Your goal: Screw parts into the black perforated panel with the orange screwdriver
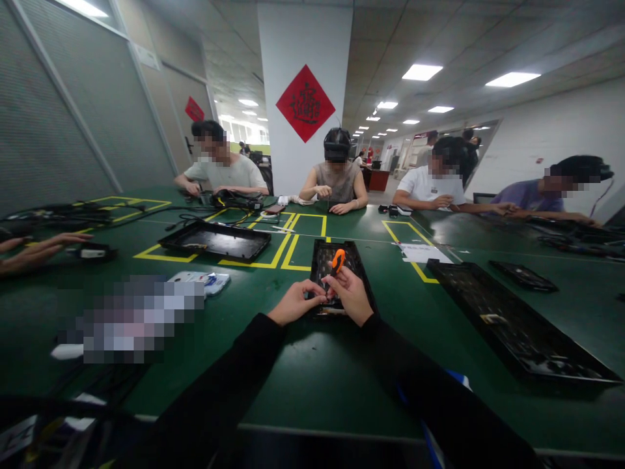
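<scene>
Green table: right hand holds orange screwdriver upright, tip down.

Bare table between two black trays

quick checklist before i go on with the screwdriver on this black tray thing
1. Screwdriver held in right hand: ok, orange handle up, in the grip.
2. Left hand steadying the black tray: ok, it touches the near edge.
3. Tip seated on a screw: cannot tell, hidden by the fingers.
4. Tray flat on the green table: ok.
5. Neighbouring large tray apart from the work: ok.
6. Co-worker's hand at far left clear of yours: ok.
</scene>
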Available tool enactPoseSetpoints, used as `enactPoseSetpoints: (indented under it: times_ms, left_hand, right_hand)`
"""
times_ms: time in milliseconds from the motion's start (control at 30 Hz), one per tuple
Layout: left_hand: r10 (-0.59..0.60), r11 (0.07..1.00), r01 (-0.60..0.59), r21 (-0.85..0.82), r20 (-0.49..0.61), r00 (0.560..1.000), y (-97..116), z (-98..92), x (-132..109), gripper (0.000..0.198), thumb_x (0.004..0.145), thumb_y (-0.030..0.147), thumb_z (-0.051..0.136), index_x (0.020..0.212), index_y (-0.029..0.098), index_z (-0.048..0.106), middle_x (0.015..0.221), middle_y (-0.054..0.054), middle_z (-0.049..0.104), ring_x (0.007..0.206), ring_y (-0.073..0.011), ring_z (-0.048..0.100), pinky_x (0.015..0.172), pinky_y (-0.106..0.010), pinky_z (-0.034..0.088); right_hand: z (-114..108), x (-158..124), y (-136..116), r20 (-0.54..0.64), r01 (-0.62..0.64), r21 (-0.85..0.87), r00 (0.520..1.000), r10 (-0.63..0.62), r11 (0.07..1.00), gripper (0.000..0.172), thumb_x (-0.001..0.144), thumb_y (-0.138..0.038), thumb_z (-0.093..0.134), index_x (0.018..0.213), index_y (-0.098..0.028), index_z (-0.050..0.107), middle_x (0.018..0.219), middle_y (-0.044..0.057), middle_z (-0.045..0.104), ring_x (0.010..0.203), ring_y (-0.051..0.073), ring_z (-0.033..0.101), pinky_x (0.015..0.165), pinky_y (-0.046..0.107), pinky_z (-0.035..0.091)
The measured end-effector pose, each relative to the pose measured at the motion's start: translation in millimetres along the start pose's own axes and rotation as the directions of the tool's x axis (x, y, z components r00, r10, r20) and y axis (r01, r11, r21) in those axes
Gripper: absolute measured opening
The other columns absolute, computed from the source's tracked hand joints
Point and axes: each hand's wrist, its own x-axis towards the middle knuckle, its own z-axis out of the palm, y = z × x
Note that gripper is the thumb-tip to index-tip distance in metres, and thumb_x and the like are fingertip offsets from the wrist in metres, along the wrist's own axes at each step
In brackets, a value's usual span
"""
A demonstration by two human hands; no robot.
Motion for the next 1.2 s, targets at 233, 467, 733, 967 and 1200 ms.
enactPoseSetpoints:
  times_ms: [233, 467, 733, 967, 1200]
  left_hand:
    - [0.008, 1.000, -0.008, -0.027, -0.020, 1.000, 0.3, 2.0, 0.5, 0.023, 0.070, 0.036, 0.062, 0.072, 0.014, 0.062, 0.075, -0.003, 0.063, 0.072, -0.0134, 0.056, 0.074, -0.027, 0.042]
    - [0.008, 1.000, -0.008, -0.017, 0.011, 1.000, 0.0, -0.2, 0.0, 0.026, 0.072, 0.039, 0.060, 0.082, 0.015, 0.064, 0.082, -0.004, 0.064, 0.079, -0.0148, 0.057, 0.079, -0.029, 0.041]
    - [0.063, 0.998, -0.064, 0.020, 0.050, 0.997, -0.9, -3.1, -0.5, 0.024, 0.075, 0.037, 0.057, 0.080, 0.016, 0.067, 0.081, -0.005, 0.065, 0.079, -0.0150, 0.056, 0.080, -0.028, 0.041]
    - [0.062, 0.997, -0.064, 0.052, 0.038, 0.997, -3.5, -0.8, 0.5, 0.023, 0.075, 0.036, 0.056, 0.079, 0.015, 0.066, 0.080, -0.004, 0.065, 0.078, -0.0144, 0.055, 0.078, -0.027, 0.041]
    - [0.050, 0.996, -0.051, 0.068, 0.011, 0.999, -3.7, 1.7, 1.0, 0.021, 0.075, 0.035, 0.056, 0.077, 0.015, 0.065, 0.079, -0.003, 0.063, 0.076, -0.0139, 0.055, 0.077, -0.027, 0.041]
  right_hand:
    - [0.3, 0.1, -0.1, -0.011, 0.000, 0.001, 1.000, 0.000, 1.000, 0.032, 0.072, -0.037, 0.061, 0.096, -0.016, 0.053, 0.081, 0.004, 0.064, 0.053, 0.009, 0.053, 0.050, 0.023, 0.048]
    - [-0.4, -0.2, 1.3, -0.022, 0.012, 0.001, 1.000, -0.012, 1.000, 0.031, 0.072, -0.035, 0.061, 0.094, -0.016, 0.054, 0.079, 0.004, 0.064, 0.053, 0.008, 0.053, 0.051, 0.022, 0.048]
    - [0.4, -0.1, 0.3, -0.029, 0.016, 0.012, 0.999, -0.016, 1.000, 0.030, 0.072, -0.036, 0.061, 0.094, -0.017, 0.054, 0.080, 0.003, 0.064, 0.050, 0.007, 0.053, 0.050, 0.022, 0.048]
    - [0.2, 0.6, -0.1, -0.037, 0.009, 0.007, 0.999, -0.009, 1.000, 0.032, 0.073, -0.037, 0.060, 0.096, -0.016, 0.053, 0.080, 0.004, 0.064, 0.051, 0.007, 0.053, 0.049, 0.022, 0.048]
    - [0.2, 0.5, -0.4, -0.040, 0.008, 0.006, 0.999, -0.007, 1.000, 0.031, 0.074, -0.037, 0.059, 0.097, -0.016, 0.053, 0.081, 0.004, 0.064, 0.052, 0.007, 0.053, 0.050, 0.022, 0.048]
